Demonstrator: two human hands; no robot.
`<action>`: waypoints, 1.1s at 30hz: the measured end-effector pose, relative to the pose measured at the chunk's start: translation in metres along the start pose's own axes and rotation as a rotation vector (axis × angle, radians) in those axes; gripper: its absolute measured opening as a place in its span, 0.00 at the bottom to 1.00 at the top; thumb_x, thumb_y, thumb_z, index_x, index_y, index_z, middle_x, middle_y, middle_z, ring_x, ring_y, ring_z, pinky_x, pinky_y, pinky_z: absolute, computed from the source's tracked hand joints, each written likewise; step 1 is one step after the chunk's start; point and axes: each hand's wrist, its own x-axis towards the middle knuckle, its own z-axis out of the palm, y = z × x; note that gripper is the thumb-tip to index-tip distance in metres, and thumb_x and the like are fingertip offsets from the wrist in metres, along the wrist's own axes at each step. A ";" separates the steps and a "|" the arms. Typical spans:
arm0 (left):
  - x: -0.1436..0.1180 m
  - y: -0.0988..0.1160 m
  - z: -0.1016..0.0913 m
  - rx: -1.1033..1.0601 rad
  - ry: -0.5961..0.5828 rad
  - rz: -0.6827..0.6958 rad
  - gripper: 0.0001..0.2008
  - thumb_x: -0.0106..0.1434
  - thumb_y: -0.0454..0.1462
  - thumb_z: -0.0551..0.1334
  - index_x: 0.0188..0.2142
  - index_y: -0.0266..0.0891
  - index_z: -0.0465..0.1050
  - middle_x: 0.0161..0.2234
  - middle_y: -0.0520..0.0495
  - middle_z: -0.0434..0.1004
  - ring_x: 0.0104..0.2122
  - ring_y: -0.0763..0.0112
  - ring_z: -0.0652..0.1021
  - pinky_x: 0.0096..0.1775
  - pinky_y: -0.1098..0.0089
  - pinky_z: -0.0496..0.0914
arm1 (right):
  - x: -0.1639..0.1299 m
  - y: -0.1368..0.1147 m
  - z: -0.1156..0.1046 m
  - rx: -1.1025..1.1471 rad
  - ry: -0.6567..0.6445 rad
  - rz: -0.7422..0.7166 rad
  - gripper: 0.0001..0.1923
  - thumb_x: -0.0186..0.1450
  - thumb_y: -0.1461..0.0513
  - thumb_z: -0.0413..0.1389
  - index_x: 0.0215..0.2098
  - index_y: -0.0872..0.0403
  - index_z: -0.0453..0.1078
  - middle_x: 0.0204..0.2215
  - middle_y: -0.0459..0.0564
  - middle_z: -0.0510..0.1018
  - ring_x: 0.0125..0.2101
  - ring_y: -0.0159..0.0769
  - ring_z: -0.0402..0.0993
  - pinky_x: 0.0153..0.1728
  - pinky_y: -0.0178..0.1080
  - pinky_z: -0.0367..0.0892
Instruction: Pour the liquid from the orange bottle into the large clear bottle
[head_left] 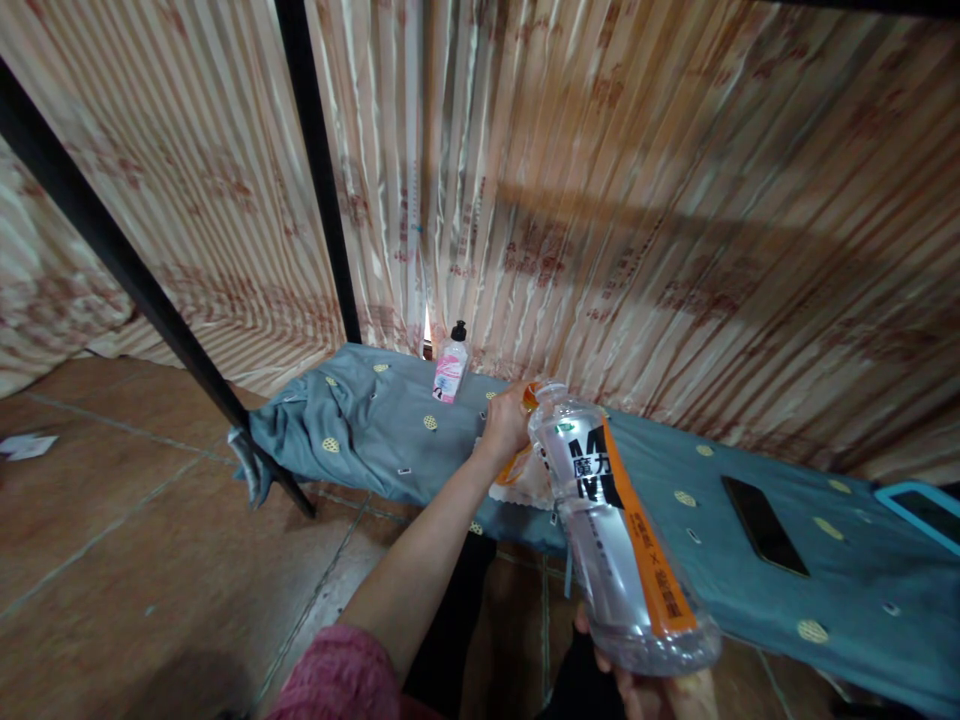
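A large clear plastic bottle [615,540] with a silver and orange label tilts in front of me, its mouth pointing up and away. My right hand [652,692] supports it from below at the base, mostly hidden behind it. My left hand [506,425] is closed around an orange cap [531,396] right beside the bottle's mouth. The mouth looks uncovered, though I cannot tell whether the cap touches it. Under my left wrist lies an orange and white packet [525,483], partly hidden by the bottle.
A low bench draped in blue-grey cloth [390,430] runs across. On it stand a pink-labelled bottle with a black top [450,368], a dark phone [765,525] and a blue-framed object [919,505]. Black poles [150,285] rise at left, before a striped curtain [585,200].
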 end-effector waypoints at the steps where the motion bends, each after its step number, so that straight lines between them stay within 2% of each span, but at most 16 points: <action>1: 0.000 0.000 0.000 -0.001 -0.001 0.002 0.10 0.59 0.41 0.59 0.34 0.37 0.75 0.33 0.46 0.78 0.33 0.69 0.76 0.37 0.71 0.68 | 0.000 -0.001 0.001 -0.005 -0.012 0.006 0.19 0.51 0.55 0.66 0.41 0.48 0.70 0.25 0.48 0.81 0.20 0.33 0.72 0.18 0.31 0.61; 9: 0.000 -0.001 0.001 -0.001 0.007 0.008 0.10 0.60 0.41 0.59 0.33 0.36 0.74 0.31 0.46 0.78 0.32 0.69 0.75 0.36 0.72 0.68 | 0.001 -0.004 0.005 -0.042 -0.010 -0.040 0.27 0.48 0.50 0.67 0.44 0.47 0.69 0.28 0.50 0.81 0.25 0.38 0.75 0.20 0.33 0.64; 16: 0.000 -0.001 0.000 0.011 -0.004 0.007 0.10 0.60 0.41 0.59 0.33 0.36 0.74 0.33 0.47 0.78 0.32 0.69 0.75 0.37 0.72 0.69 | 0.003 0.001 -0.002 -0.034 0.004 -0.018 0.27 0.50 0.54 0.66 0.47 0.48 0.67 0.30 0.51 0.82 0.26 0.40 0.76 0.19 0.34 0.63; 19: 0.000 0.000 0.000 0.016 0.001 0.007 0.10 0.59 0.41 0.59 0.34 0.37 0.74 0.33 0.46 0.78 0.33 0.69 0.76 0.38 0.71 0.69 | 0.002 0.006 -0.006 -0.032 0.017 -0.060 0.27 0.50 0.54 0.66 0.47 0.48 0.67 0.23 0.48 0.80 0.29 0.43 0.77 0.20 0.34 0.63; 22: 0.001 -0.001 0.000 0.022 0.004 0.006 0.10 0.59 0.40 0.59 0.34 0.37 0.74 0.33 0.46 0.78 0.33 0.68 0.76 0.38 0.71 0.69 | -0.001 0.009 -0.006 0.002 0.028 -0.050 0.25 0.50 0.54 0.67 0.44 0.46 0.68 0.18 0.45 0.79 0.31 0.42 0.77 0.22 0.32 0.64; 28: 0.001 -0.002 0.002 0.027 0.002 0.001 0.09 0.59 0.40 0.59 0.33 0.36 0.74 0.32 0.46 0.77 0.32 0.68 0.75 0.36 0.71 0.69 | -0.002 -0.002 0.004 0.007 0.024 0.019 0.26 0.46 0.52 0.69 0.41 0.47 0.69 0.31 0.49 0.83 0.27 0.37 0.77 0.20 0.32 0.65; 33: 0.000 -0.001 0.001 0.012 0.003 0.013 0.09 0.60 0.40 0.59 0.32 0.36 0.74 0.30 0.47 0.77 0.31 0.69 0.75 0.35 0.71 0.68 | -0.002 -0.004 0.008 -0.007 0.043 0.006 0.28 0.48 0.53 0.68 0.45 0.47 0.68 0.30 0.49 0.82 0.27 0.37 0.77 0.20 0.31 0.65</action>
